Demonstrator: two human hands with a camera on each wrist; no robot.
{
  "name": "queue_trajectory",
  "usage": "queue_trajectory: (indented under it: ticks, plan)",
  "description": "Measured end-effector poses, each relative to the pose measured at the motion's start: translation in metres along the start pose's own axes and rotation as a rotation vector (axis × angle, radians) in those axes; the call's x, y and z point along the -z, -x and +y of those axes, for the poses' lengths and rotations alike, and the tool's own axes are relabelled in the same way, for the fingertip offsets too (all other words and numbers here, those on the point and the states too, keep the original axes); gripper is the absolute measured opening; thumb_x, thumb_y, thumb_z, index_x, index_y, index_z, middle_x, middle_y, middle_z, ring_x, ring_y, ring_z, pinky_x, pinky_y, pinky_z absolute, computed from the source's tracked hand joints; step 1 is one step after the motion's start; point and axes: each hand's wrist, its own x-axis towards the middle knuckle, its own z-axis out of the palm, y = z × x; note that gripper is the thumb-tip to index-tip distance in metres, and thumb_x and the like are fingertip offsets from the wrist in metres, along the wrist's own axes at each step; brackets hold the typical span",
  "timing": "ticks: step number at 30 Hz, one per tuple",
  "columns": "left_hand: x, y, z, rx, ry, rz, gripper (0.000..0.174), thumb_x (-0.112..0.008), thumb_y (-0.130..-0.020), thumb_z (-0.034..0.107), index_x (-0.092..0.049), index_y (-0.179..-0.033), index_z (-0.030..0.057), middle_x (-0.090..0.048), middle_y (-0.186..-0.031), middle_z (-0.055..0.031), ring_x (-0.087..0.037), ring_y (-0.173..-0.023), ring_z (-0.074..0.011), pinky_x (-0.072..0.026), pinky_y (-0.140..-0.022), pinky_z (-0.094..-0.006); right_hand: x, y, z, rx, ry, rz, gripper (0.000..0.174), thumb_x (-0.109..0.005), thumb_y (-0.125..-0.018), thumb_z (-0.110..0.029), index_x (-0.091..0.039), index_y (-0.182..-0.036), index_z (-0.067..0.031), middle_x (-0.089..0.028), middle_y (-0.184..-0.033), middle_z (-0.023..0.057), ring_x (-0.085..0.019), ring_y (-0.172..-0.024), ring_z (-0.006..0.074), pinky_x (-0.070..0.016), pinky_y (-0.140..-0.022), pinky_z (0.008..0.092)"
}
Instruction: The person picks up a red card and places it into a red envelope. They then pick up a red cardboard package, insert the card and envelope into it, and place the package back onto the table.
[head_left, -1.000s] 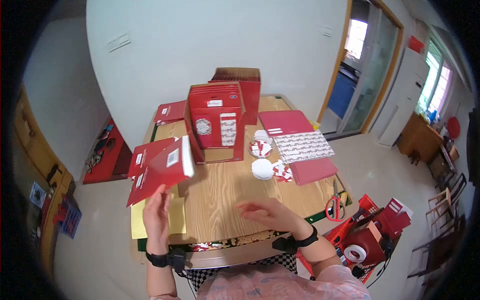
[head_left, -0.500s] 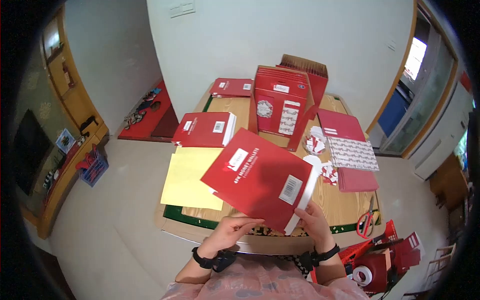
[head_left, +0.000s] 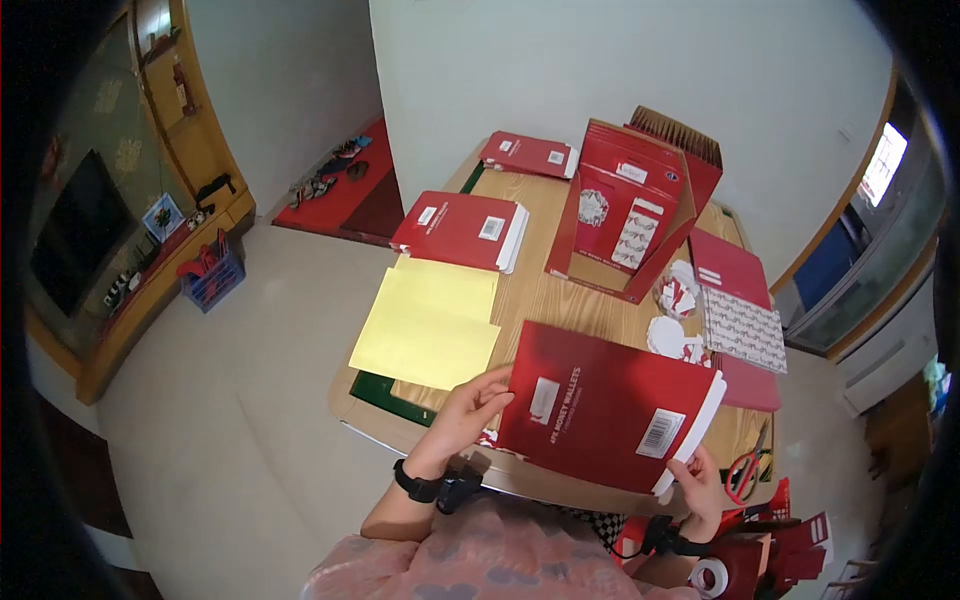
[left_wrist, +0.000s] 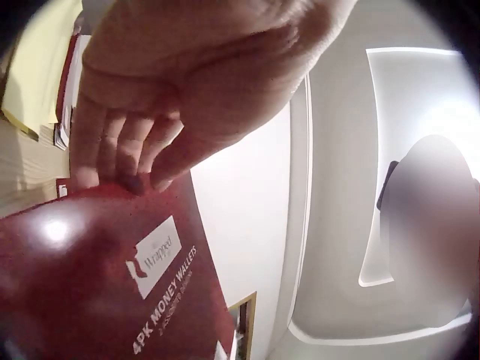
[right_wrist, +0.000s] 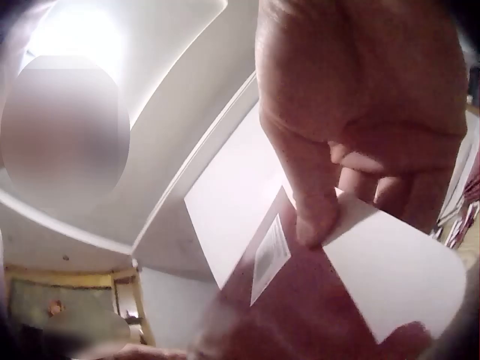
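Observation:
Both hands hold a red money wallet packet, its printed face with a white barcode label turned up. My left hand pinches its left edge; in the left wrist view the fingers meet the edge above the "4PK MONEY WALLETS" print. At the lower right corner my right hand grips the packet by its white flap, thumb on the front and the other fingers behind. The packet is tilted above the front of the table, beside a yellow sheet.
Stacked red packets lie beyond the yellow sheet, near a red display box. Right of it are white round cards, a patterned packet and red-handled scissors. A tape roll is in the basket below.
The right hand has come over to the packet, and both hands now hold it. The packet has come off the stack towards the body and turned more level. The head view has swung left.

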Motion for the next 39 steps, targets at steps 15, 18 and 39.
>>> queue_trajectory:
  ticks: [15, 18, 39]
  plan:
    - [-0.009, 0.008, 0.004, 0.036, -0.409, 0.059, 0.021, -0.057, -0.084, -0.001, -0.051, -0.103, 0.0039, -0.059, -0.082, 0.0008, -0.053, -0.072, -0.0057, -0.0457, -0.069, -0.0230, -0.025, -0.012, -0.014, 0.035, 0.004, 0.129, 0.029, -0.053, -0.085, 0.005, -0.054, -0.114, 0.0018, -0.061, -0.088, 0.0000, -0.052, -0.075, 0.0036, -0.0409, -0.067, 0.0188]
    - [-0.008, 0.008, 0.005, 0.028, -0.408, 0.093, 0.020, -0.057, -0.083, -0.001, -0.049, -0.101, 0.0036, -0.056, -0.077, -0.0001, -0.052, -0.068, -0.0060, -0.0451, -0.064, -0.0227, -0.033, -0.013, -0.015, 0.071, 0.082, 0.185, 0.027, -0.054, -0.085, 0.004, -0.055, -0.112, 0.0022, -0.062, -0.086, -0.0005, -0.052, -0.074, 0.0041, -0.0412, -0.066, 0.0191]
    - [0.015, 0.010, 0.005, 0.304, 0.061, -0.089, 0.024, -0.056, -0.088, 0.006, -0.059, -0.112, 0.0022, -0.065, -0.093, -0.0018, -0.061, -0.079, -0.0067, -0.0501, -0.067, -0.0208, -0.032, -0.009, -0.015, -0.042, 0.052, 0.221, 0.024, -0.055, -0.085, 0.003, -0.057, -0.108, 0.0002, -0.054, -0.073, -0.0049, -0.043, -0.061, 0.0003, -0.0318, -0.052, 0.0169]
